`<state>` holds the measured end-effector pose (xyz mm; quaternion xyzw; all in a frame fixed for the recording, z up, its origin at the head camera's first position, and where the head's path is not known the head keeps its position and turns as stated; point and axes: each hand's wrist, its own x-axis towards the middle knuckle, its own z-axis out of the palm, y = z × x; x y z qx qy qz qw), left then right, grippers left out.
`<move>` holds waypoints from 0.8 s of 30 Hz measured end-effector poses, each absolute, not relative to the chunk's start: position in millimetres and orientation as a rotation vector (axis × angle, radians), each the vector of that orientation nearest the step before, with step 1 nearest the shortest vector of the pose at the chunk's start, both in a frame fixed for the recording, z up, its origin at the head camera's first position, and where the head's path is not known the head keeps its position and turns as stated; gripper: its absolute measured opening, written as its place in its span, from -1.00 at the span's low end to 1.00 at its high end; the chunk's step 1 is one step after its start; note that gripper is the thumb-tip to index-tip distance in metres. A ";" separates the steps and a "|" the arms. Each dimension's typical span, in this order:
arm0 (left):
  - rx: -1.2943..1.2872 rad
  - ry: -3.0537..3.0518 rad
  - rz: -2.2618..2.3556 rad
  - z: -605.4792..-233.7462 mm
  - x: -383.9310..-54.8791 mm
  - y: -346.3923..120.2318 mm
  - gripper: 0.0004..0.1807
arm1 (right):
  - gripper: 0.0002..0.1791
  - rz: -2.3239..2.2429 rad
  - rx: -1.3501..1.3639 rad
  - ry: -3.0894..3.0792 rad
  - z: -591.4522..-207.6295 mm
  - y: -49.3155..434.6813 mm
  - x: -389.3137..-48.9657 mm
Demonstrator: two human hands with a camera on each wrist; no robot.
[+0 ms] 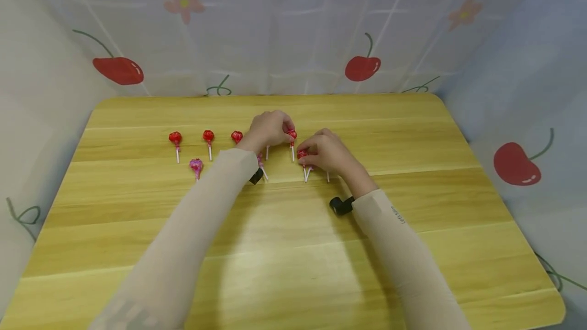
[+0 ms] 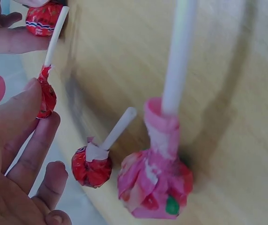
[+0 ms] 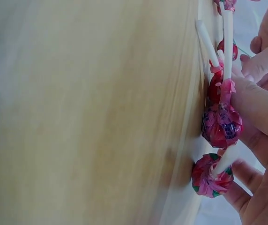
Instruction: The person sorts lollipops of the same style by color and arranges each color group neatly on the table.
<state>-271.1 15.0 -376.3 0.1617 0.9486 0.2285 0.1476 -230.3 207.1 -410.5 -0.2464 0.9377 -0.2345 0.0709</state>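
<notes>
One red lollipop point(image 1: 292, 135) is pinched by its wrapped head in the left hand point(image 1: 268, 129), whose other fingers point(image 2: 53, 180) spread loosely; the right hand point(image 1: 327, 153), nearly closed, pinches a second red lollipop point(image 1: 302, 154) at the first's five o'clock. Three more red lollipops point(image 1: 208, 136) lie on the table point(image 1: 293, 269) towards the left hand's nine o'clock, a pink lollipop point(image 1: 196, 165) at its eight.

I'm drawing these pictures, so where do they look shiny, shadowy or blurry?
Head view: a pale shine on the yellow wooden table, dark shadows between the beige fabric sleeves; left wrist view: soft shadow streaks on the table, and the white stick of the round pink-wrapped lollipop looks a bit fuzzy; right wrist view: the table at left looks blurry.
</notes>
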 end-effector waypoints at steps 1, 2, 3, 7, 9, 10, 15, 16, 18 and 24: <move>0.465 2.733 0.656 -377.4 -271.1 15.0 -0.78 | -0.73 -0.716 -0.739 2.818 -410.6 207.1 -230.1; 0.462 2.736 0.660 -378.4 -271.0 15.1 -0.78 | -0.73 -0.722 -0.736 2.817 -410.9 207.1 -230.0; 0.459 2.739 0.664 -379.3 -270.8 15.0 -0.78 | -0.73 -0.727 -0.735 2.817 -411.0 206.9 -229.9; 0.448 2.745 0.664 -383.5 -269.6 14.2 -0.81 | -0.73 -0.735 -0.738 2.811 -411.8 205.2 -229.9; 0.442 2.744 0.663 -386.1 -269.1 13.8 -0.82 | -0.73 -0.735 -0.749 2.812 -413.1 204.3 -230.2; 0.441 2.745 0.662 -387.3 -268.9 13.7 -0.82 | -0.73 -0.740 -0.762 2.810 -413.6 203.7 -230.5; 0.441 2.760 0.647 -390.5 -268.1 14.2 -0.82 | -0.79 -0.872 -0.840 2.728 -413.6 201.8 -234.7; 0.440 2.764 0.641 -390.7 -268.1 14.4 -0.82 | -0.79 -0.931 -0.835 2.683 -412.2 202.1 -236.0; 0.445 2.774 0.629 -390.9 -268.2 15.4 -0.81 | -0.78 -1.023 -0.789 2.622 -408.4 204.0 -239.4; 0.480 2.799 0.614 -392.0 -269.3 21.5 -0.81 | -0.65 -1.147 -0.544 2.676 -390.9 219.9 -255.2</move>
